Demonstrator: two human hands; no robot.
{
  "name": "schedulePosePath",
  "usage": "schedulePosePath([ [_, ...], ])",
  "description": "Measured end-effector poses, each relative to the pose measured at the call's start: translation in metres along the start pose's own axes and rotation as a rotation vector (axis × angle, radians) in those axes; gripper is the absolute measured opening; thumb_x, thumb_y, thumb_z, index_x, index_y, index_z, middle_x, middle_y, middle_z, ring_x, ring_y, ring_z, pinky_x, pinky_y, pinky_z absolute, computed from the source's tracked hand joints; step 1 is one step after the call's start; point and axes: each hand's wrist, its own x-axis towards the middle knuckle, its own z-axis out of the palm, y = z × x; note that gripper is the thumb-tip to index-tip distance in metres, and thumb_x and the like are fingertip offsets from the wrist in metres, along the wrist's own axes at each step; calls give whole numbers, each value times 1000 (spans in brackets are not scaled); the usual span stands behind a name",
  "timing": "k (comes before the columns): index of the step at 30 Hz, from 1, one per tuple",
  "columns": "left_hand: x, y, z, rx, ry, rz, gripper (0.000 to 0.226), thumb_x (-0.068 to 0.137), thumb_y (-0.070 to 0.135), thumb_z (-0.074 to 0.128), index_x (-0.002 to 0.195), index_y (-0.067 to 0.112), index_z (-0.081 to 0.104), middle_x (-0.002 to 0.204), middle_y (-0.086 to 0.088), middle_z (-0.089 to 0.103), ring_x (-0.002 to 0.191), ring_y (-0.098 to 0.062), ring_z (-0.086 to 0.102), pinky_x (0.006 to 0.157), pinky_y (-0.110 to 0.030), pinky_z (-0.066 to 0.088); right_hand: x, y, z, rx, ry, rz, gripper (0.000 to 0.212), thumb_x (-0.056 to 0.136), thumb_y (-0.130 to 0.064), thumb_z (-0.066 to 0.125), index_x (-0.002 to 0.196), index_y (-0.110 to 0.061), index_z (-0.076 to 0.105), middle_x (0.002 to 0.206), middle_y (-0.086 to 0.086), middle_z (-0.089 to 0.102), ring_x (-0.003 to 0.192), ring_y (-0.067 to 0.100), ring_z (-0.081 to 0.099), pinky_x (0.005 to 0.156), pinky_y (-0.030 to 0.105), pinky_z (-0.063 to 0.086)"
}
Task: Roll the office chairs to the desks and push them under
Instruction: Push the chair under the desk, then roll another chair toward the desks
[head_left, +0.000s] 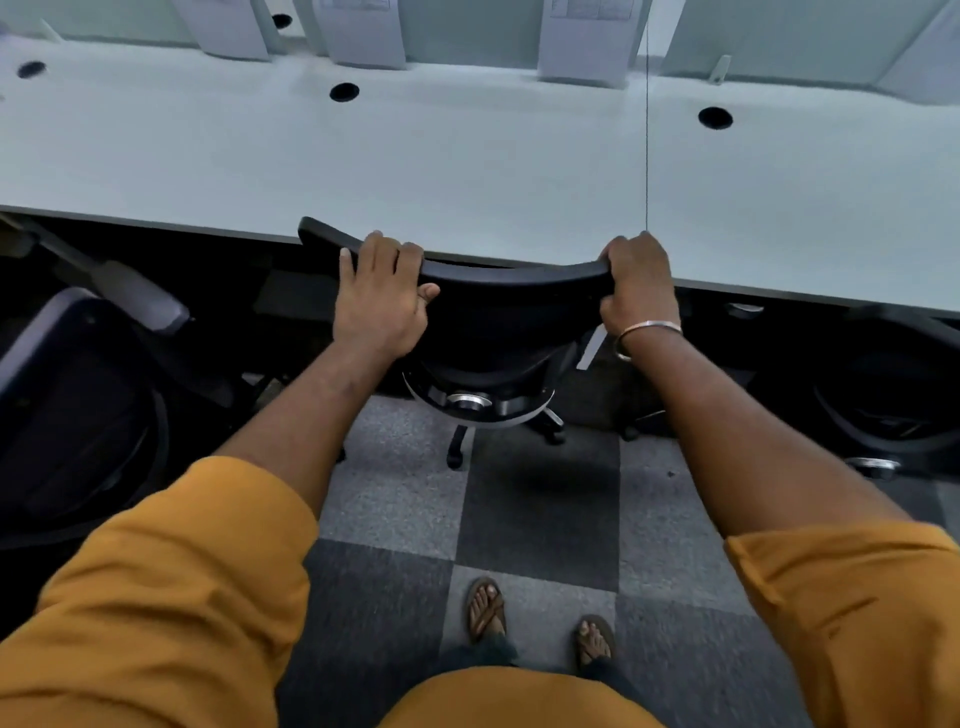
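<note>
A black office chair (511, 306) stands at the front edge of the long white desk (467, 171), its backrest top touching or almost touching the desk edge. Its seat is hidden under the desk; its silver base and castors show on the carpet. My left hand (382, 296) grips the left part of the backrest's top rim, fingers curled over it. My right hand (636, 283), with a metal bangle at the wrist, grips the rim's right end.
Another dark chair (88, 395) with a grey armrest stands to the left, partly out from the desk. A third chair (893, 395) sits under the desk at right. Checkered grey carpet (519, 509) lies below me. Round cable holes (344, 92) and white partitions line the desk's back.
</note>
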Motion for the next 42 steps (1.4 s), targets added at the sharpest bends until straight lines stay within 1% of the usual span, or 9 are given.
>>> schedulePosePath([
  [4,20,-11,-6,-86,-24,-20,47,101,35,49,136,5,43,147,-22,40,152,-41,22,112,-70,35,21,-1,-5,19,-102,78,45,72,7,56,115,-9,52,120,16,48,120,33,43,84,36,40],
  [7,13,-13,-3,-71,-20,-18,49,99,40,49,133,5,43,141,-22,42,147,-42,28,100,-66,48,10,-7,-5,75,-67,103,48,71,9,52,116,-6,52,123,17,48,131,36,40,102,41,44],
  [11,-18,-7,6,-103,-10,-52,54,99,36,47,144,8,37,151,-20,35,154,-41,18,94,-62,55,-21,-6,0,104,-96,65,67,73,9,54,139,-2,49,152,26,37,152,49,16,128,50,13],
  [16,-48,11,16,-233,-48,-178,81,102,34,53,165,21,4,172,-13,-11,156,-42,-19,100,-67,50,-70,-11,4,112,-188,-17,98,87,-16,71,165,-21,13,172,14,-12,155,46,-17,127,60,5],
  [20,-75,36,15,-390,-115,-127,107,99,32,65,162,31,-21,163,-11,-42,154,-45,-23,115,-71,34,-111,-18,-5,212,-256,-85,106,91,-20,72,166,-27,-2,169,1,-27,158,35,-15,128,50,7],
  [24,-140,75,22,-440,-154,-148,107,98,40,67,162,40,-18,162,0,-45,157,-38,-20,123,-68,17,-143,-12,-9,207,-413,-108,91,96,-25,68,166,-24,10,174,6,-5,159,30,-7,129,53,8],
  [34,-368,138,83,-565,-398,-365,113,93,40,76,159,50,-15,158,18,-48,157,-29,-19,120,-70,23,-231,49,-20,150,-720,-159,81,99,-29,64,165,-24,17,173,7,13,160,27,6,128,46,15],
  [39,-417,140,83,-585,-349,-517,111,93,41,75,155,60,-15,158,21,-45,160,-27,-12,119,-69,27,-240,28,-20,128,-868,-253,74,98,-34,65,162,-28,29,155,10,50,139,29,50,114,44,43],
  [42,-435,134,77,-610,-303,-582,109,94,41,74,156,59,-13,163,17,-39,160,-25,-11,120,-67,26,-239,-7,-15,89,-1017,-385,63,98,-35,66,156,-28,42,141,11,62,127,28,59,109,43,47],
])
